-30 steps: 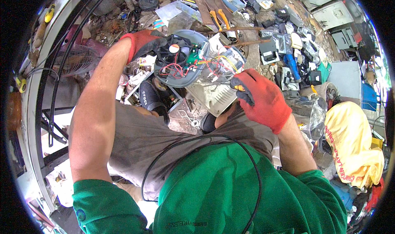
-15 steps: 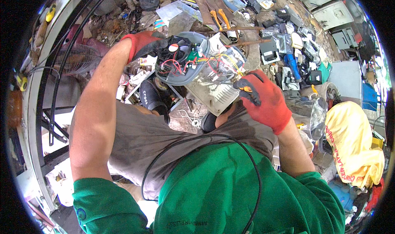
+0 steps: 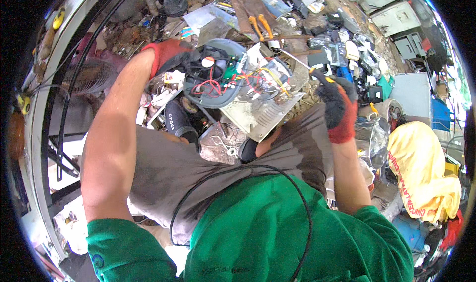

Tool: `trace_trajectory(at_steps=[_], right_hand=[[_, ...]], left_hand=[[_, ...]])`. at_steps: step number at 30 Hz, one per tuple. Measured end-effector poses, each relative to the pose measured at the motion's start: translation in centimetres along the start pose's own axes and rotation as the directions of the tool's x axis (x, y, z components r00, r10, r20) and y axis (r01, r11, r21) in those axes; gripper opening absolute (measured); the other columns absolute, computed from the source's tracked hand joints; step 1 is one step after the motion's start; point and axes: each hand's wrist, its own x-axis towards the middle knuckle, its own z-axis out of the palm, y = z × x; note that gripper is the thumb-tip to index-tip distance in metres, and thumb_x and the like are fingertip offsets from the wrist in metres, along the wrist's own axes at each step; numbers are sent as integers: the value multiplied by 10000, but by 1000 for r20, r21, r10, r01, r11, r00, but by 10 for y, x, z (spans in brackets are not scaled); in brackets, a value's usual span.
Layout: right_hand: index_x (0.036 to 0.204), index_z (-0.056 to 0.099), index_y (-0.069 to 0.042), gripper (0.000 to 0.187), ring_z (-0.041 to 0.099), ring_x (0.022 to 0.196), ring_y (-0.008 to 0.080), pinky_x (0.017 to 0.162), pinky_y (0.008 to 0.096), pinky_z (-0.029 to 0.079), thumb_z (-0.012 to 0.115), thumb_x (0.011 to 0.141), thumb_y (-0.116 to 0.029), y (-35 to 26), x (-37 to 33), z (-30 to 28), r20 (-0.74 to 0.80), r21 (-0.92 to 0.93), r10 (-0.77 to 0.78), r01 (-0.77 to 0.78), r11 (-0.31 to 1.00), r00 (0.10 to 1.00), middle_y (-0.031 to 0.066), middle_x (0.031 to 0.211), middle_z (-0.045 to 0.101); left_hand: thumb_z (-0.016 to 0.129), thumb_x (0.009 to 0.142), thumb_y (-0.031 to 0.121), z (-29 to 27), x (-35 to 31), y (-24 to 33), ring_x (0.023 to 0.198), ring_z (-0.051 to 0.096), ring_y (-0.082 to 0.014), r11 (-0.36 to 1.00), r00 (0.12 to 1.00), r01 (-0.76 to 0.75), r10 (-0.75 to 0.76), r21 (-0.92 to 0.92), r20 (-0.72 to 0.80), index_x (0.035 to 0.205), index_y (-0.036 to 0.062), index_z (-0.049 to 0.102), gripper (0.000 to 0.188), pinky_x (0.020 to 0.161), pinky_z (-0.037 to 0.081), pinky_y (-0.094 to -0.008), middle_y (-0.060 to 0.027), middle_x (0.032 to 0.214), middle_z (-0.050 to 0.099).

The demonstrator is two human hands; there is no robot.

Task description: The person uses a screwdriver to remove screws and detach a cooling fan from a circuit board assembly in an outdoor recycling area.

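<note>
From where I stand, one screwdriver (image 3: 316, 73) is wrapped in the closed right hand (image 3: 338, 102), its tip clear of the one grey shell (image 3: 234, 47). The left hand (image 3: 171, 58) bends over the shell's left rim; how tightly, I can't tell. The shell sits at one pale panel's (image 3: 263, 117) upper left edge. I'd judge it screwdriver work; the next move calls for sparing the red wires (image 3: 210, 87), too tangled to count.

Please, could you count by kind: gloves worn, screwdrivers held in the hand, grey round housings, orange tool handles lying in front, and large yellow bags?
Red-and-black gloves: 2
Held screwdriver: 1
Grey round housing: 1
Orange tool handles: 2
Large yellow bag: 1
Total: 7
</note>
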Motion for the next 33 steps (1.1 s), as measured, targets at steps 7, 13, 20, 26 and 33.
trace_trajectory(at_steps=[7,13,20,26,33], right_hand=[[1133,527,-5,225,683,969,333,859,468,593,625,933,-39,55,37,-4,-1,276,239,-230,933,971,192,1089,649],[1112,553,-3,200,698,914,337,831,469,600,611,920,2,90,82,-11,-28,254,211,-198,947,977,192,1048,665],[1078,595,-3,172,682,994,334,908,478,564,611,907,2,101,112,-8,38,356,49,-60,932,998,199,1103,667],[1121,558,-28,228,700,923,269,805,392,615,631,911,21,89,161,40,-10,104,16,-15,994,1000,162,1052,664],[1270,497,-87,278,684,929,342,835,467,570,542,1000,-141,107,219,56,122,111,254,-267,957,960,152,1149,664]], left_hand=[[744,860,354,12,-13,11,938,671,-197,997,998,51,-48,64,-48,1261,-6,621,552,858,542,-357,-148,1126,705],[746,843,405,8,-15,21,929,676,-202,990,999,43,-41,136,-18,1276,-6,606,613,811,546,-361,-153,1115,706],[692,856,479,6,-19,28,1077,653,-281,974,998,69,-69,214,-10,1321,-4,573,681,957,491,-381,-215,1206,671],[678,863,488,7,-23,46,1130,638,-307,970,999,52,-54,238,0,1339,-28,549,714,990,479,-390,-241,1248,647],[707,837,510,8,-26,51,1142,631,-314,988,999,-24,31,154,-40,1332,-44,546,761,1000,475,-383,-245,1267,635]])
